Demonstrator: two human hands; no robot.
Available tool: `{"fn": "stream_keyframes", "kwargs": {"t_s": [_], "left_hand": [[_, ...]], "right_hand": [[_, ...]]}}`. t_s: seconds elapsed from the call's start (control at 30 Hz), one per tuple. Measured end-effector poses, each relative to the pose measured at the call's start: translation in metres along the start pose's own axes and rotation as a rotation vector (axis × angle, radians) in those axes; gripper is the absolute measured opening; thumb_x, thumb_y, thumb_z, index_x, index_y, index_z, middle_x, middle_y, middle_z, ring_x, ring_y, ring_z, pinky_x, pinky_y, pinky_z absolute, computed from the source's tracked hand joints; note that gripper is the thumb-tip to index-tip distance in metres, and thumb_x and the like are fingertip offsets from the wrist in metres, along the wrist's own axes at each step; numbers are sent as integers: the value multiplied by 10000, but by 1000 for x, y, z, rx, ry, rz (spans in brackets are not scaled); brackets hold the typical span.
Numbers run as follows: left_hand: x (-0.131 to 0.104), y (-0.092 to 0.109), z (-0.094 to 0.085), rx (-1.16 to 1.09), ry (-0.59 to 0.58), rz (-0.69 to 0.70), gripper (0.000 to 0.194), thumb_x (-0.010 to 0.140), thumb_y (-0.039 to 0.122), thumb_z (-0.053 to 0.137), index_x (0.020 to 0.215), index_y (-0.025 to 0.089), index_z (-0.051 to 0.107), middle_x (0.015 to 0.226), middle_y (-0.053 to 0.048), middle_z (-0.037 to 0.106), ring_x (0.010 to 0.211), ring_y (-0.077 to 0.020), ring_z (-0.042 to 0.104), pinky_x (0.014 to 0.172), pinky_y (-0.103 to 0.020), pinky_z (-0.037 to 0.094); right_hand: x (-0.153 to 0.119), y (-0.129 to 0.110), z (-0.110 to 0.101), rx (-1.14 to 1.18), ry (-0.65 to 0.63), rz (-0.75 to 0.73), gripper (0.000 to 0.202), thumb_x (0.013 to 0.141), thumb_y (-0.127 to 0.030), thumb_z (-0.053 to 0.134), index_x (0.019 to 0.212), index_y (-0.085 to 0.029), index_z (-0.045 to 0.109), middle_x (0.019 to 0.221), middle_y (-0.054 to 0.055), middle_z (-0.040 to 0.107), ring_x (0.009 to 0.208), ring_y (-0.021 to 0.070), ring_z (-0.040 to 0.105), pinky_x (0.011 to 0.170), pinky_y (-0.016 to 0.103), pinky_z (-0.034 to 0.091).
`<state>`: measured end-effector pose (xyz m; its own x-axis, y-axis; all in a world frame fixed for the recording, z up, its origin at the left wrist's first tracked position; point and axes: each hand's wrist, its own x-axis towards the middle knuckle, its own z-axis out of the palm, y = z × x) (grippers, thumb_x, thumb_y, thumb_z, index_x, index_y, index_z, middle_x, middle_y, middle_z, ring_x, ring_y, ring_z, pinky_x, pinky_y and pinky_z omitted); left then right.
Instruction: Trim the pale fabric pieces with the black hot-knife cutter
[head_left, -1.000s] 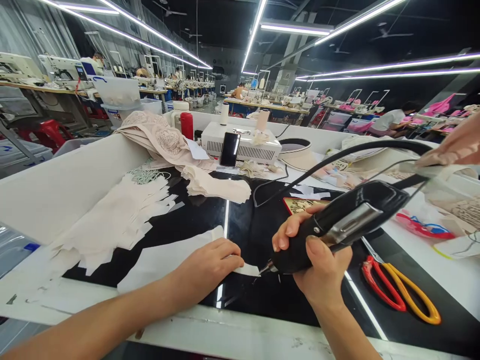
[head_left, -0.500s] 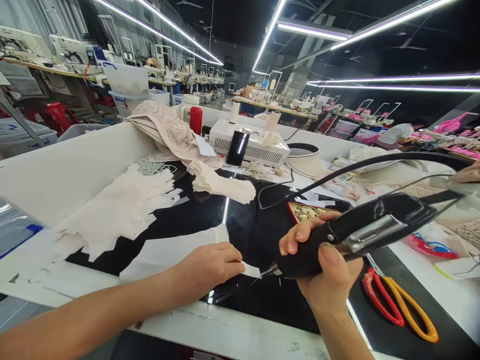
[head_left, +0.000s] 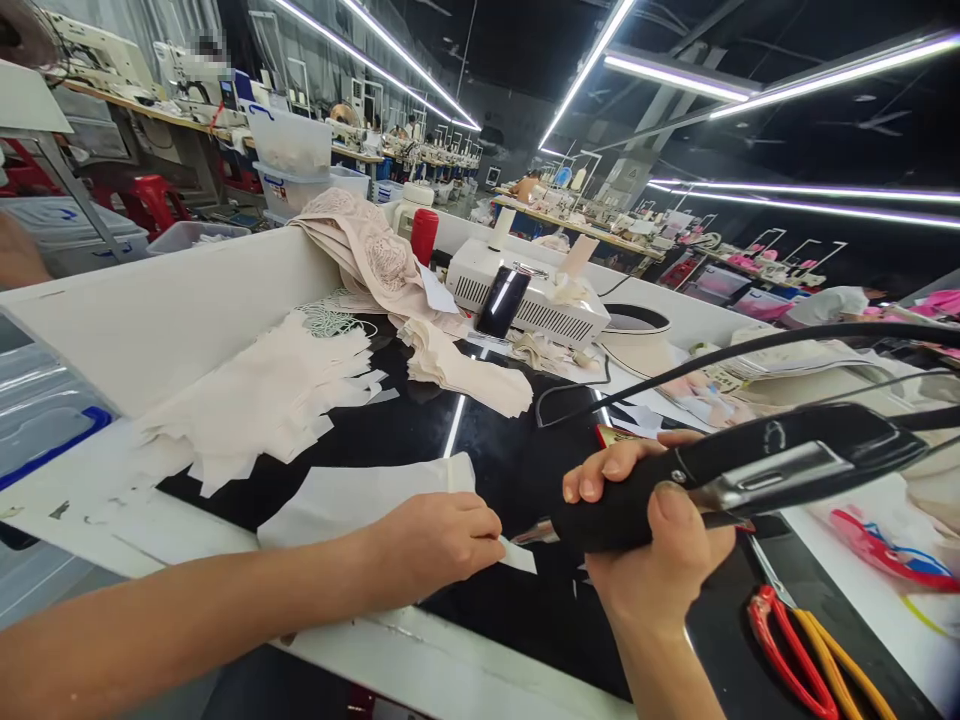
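Note:
My left hand is closed, its thumb and fingers pinching a white fabric piece against the black work surface. The end of a narrow white strip sticks out past the fingertips. In my right hand is a black corded hand tool with a silver lever on its side. Its thin metal tip points left, at the upper edge of the strip close to my left fingers; whether it touches I cannot tell. Scissors with red and orange handles lie right of my right wrist.
A pale fabric pile lies on the left, a smaller stack in the middle. Behind them are lace pieces, a phone, a red spool and a vented white box. A thick black cable arches on the right.
The view has swung a little left, so the table things sit further right. The tool's tip has shifted from the strip's outer end to its upper edge, nearer my left fingers.

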<state>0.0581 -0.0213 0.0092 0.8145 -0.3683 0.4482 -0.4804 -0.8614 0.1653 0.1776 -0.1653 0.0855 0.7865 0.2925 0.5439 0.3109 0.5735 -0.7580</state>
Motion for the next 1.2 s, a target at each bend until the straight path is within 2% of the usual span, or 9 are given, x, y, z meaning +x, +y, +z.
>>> {"fn": "stream_keyframes", "kwargs": {"t_s": [0.13, 0.37, 0.53, 0.8, 1.0, 1.2], "left_hand": [[2, 2, -2, 22, 8, -6, 198, 1011, 8, 555, 965, 162, 670, 933, -41, 680, 945, -175, 649, 834, -256, 544], [2, 2, -1, 23, 29, 1, 230, 1000, -5, 545, 981, 181, 679, 932, -46, 676, 931, -174, 646, 808, -246, 535], [2, 1, 2, 20, 39, 7, 224, 998, -2, 550, 973, 177, 682, 938, -49, 682, 938, -174, 647, 804, -246, 534], [1, -1, 2, 17, -10, -4, 191, 984, -6, 568, 973, 145, 684, 984, -38, 699, 934, -180, 644, 796, -265, 539], [2, -1, 0, -1, -11, -9, 183, 986, -4, 574, 957, 156, 660, 986, -49, 704, 982, -188, 663, 841, -272, 541], [3, 0, -2, -19, 2, -10, 201, 994, -6, 554, 961, 164, 656, 962, -44, 702, 977, -183, 664, 852, -271, 540]], "right_hand": [[-2, 4, 2, 6, -17, 15, 333, 813, -330, 800, 1086, -260, 623, 729, -64, 639, 530, 129, 585, 477, 276, 553], [-2, 1, 2, -32, -13, 11, 307, 831, -290, 781, 1090, -252, 621, 725, -60, 642, 529, 133, 590, 480, 284, 559], [-1, -3, -4, -27, 17, -9, 326, 789, -320, 807, 1046, -249, 619, 697, -61, 641, 509, 136, 570, 450, 279, 540], [-1, -3, -6, -64, 24, 13, 284, 799, -263, 773, 1039, -259, 622, 704, -65, 638, 518, 138, 580, 464, 285, 541], [-3, -8, -4, -19, 27, 7, 331, 791, -344, 803, 1051, -257, 619, 700, -65, 625, 514, 136, 550, 450, 275, 522], [-13, -7, 2, -5, -9, 25, 315, 805, -346, 800, 1052, -262, 624, 714, -63, 630, 521, 135, 561, 464, 283, 535]]}}
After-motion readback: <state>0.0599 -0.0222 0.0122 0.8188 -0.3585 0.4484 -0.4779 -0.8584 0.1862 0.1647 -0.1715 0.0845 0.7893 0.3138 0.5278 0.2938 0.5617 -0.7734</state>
